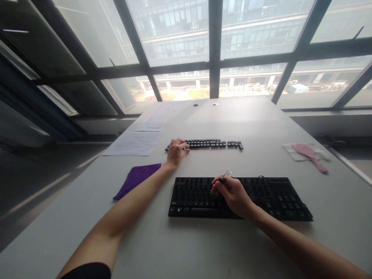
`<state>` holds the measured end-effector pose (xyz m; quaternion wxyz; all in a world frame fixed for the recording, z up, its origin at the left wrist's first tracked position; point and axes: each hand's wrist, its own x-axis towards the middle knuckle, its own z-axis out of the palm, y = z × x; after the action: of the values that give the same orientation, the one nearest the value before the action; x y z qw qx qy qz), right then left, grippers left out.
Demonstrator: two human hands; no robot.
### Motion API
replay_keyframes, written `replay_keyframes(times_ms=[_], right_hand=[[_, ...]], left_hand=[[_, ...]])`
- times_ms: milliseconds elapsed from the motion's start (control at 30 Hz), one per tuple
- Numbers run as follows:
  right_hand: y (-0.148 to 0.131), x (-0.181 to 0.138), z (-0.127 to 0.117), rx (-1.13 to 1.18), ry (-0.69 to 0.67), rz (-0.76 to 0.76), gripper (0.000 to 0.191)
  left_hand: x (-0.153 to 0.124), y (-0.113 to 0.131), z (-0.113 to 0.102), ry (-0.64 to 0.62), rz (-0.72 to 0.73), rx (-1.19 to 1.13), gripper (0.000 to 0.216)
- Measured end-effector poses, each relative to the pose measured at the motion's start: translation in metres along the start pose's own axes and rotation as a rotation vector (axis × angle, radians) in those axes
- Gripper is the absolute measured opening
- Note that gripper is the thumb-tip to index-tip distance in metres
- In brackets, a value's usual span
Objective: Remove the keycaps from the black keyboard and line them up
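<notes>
A black keyboard (203,212) lies flat in front of me, with keycaps on its lower rows and bare key positions higher up. My right hand (229,192) is closed above its middle, gripping a keycap puller (228,171) whose thin wire ends stick up past the fingers. Farther off, loose black keycaps (206,143) stand in rows on the table. At the left end of these rows, my left hand (176,152) bends its fingers down around a keycap (185,147), partly hidden by the fingertips.
A purple cloth (136,178) lies beside my left forearm on the white table (145,248). Written sheets of paper (133,143) are spread at the left edge. Toward the right edge, a pink hairbrush (309,155) rests on a clear packet. Large windows rise behind the table.
</notes>
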<state>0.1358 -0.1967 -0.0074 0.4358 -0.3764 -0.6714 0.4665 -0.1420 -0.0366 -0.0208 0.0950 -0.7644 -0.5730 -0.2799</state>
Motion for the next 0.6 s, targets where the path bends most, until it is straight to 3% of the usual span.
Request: replay_keyframes(times_ms=[133, 267, 467, 600], right_hand=[[-0.001, 0.002, 0.0, 0.084, 0.175, 0.003, 0.024], [-0.004, 0.005, -0.005, 0.186, 0.33, 0.046, 0.022], [-0.006, 0.006, -0.009, -0.094, 0.082, 0.015, 0.02], [-0.009, 0.007, -0.006, -0.181, 0.007, -0.036, 0.02]], left_hand=[[0.0, 0.002, -0.009, 0.02, -0.021, -0.009, 0.02], [-0.006, 0.02, -0.035, 0.037, -0.001, -0.077, 0.022], [-0.055, 0.095, -0.084, -0.196, 0.167, -0.342, 0.02], [-0.094, 0.138, -0.091, -0.37, 0.22, -0.392, 0.023]])
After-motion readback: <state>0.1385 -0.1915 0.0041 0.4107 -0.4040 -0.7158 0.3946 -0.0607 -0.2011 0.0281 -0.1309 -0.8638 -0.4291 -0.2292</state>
